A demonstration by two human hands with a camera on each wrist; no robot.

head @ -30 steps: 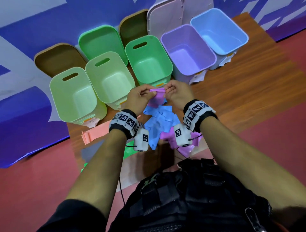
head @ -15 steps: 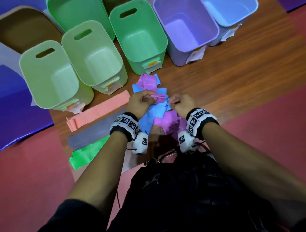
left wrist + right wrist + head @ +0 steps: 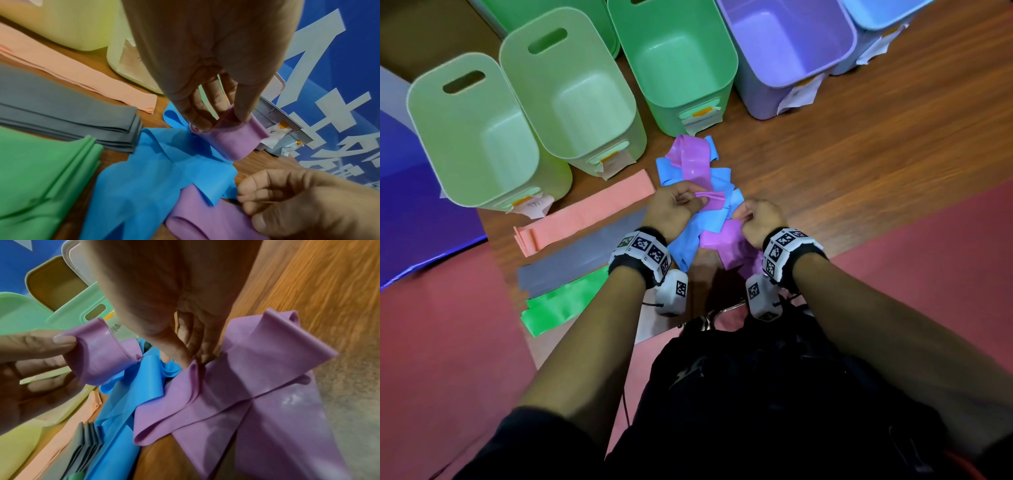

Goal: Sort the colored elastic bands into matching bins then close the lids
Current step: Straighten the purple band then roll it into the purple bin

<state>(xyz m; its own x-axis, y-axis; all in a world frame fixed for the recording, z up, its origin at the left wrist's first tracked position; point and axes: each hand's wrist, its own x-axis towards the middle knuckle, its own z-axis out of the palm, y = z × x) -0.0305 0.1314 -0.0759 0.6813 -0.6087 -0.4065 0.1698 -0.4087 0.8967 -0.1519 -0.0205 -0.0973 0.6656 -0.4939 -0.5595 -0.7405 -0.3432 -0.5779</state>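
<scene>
A tangle of purple bands (image 3: 691,157) and blue bands (image 3: 709,222) lies on the wooden table in front of the bins. My left hand (image 3: 698,202) pinches a folded end of a purple band (image 3: 232,138) between thumb and fingers, just above the blue ones (image 3: 154,170). My right hand (image 3: 743,216) pinches a fold of purple band (image 3: 257,369) low in the pile, near the table's front edge. Whether both hold the same band I cannot tell. The purple bin (image 3: 787,44) stands open behind the pile, the blue bin (image 3: 876,13) beside it.
Two light green bins (image 3: 472,130) (image 3: 571,89) and a darker green bin (image 3: 681,61) stand open to the left. Flat stacks of salmon bands (image 3: 585,212), grey bands (image 3: 578,253) and green bands (image 3: 565,301) lie left of my left wrist. Red floor lies beyond the table's edge.
Both hands came down from in front of the bins to the pile. They moved apart: the left keeps the purple end, the right now pinches purple band lower in the pile.
</scene>
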